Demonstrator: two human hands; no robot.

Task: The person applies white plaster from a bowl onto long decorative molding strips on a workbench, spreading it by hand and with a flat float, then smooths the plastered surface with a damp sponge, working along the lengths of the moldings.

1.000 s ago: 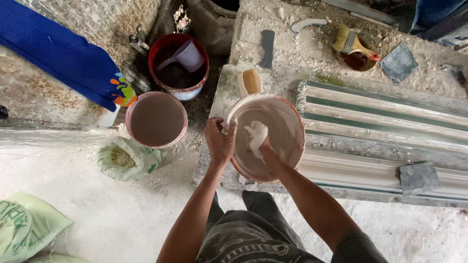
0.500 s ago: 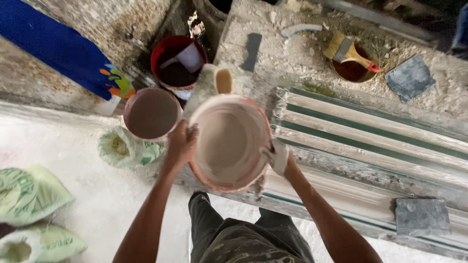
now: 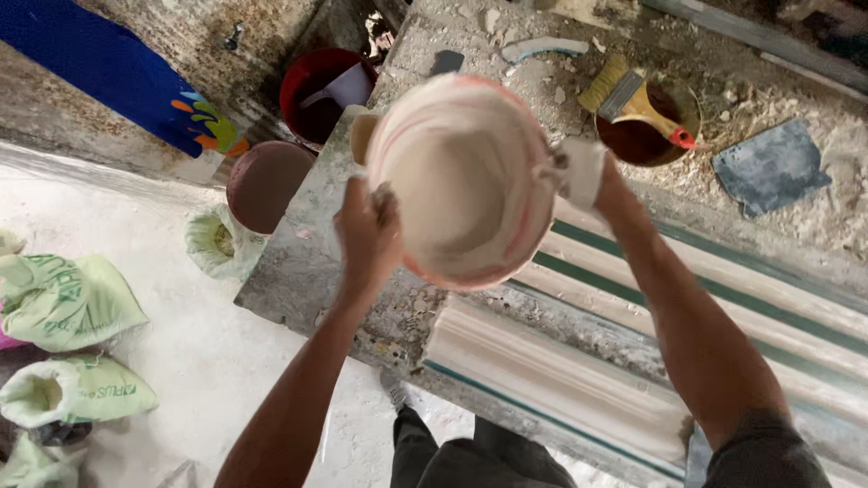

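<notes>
Plaster-caked bowl [image 3: 457,181]: lifted above desk [image 3: 298,271], left hand [image 3: 366,230] fingers gripping its near-left rim, right hand [image 3: 583,172] clasping its right rim; interior pale, contents unclear; white moulding [image 3: 551,380] below uncoated.

centre: bowl [image 3: 461,181] between left hand [image 3: 366,230] and right hand [image 3: 579,172], over bench [image 3: 298,271]
upper right: brush [image 3: 637,99] in pot [image 3: 646,136]
upper left: two buckets [image 3: 316,81]
lower left: sacks [image 3: 63,298] on floor [image 3: 208,361]

Plaster-smeared plastic basin [image 3: 457,181]; rough, dusty concrete slab [image 3: 307,271].
</notes>
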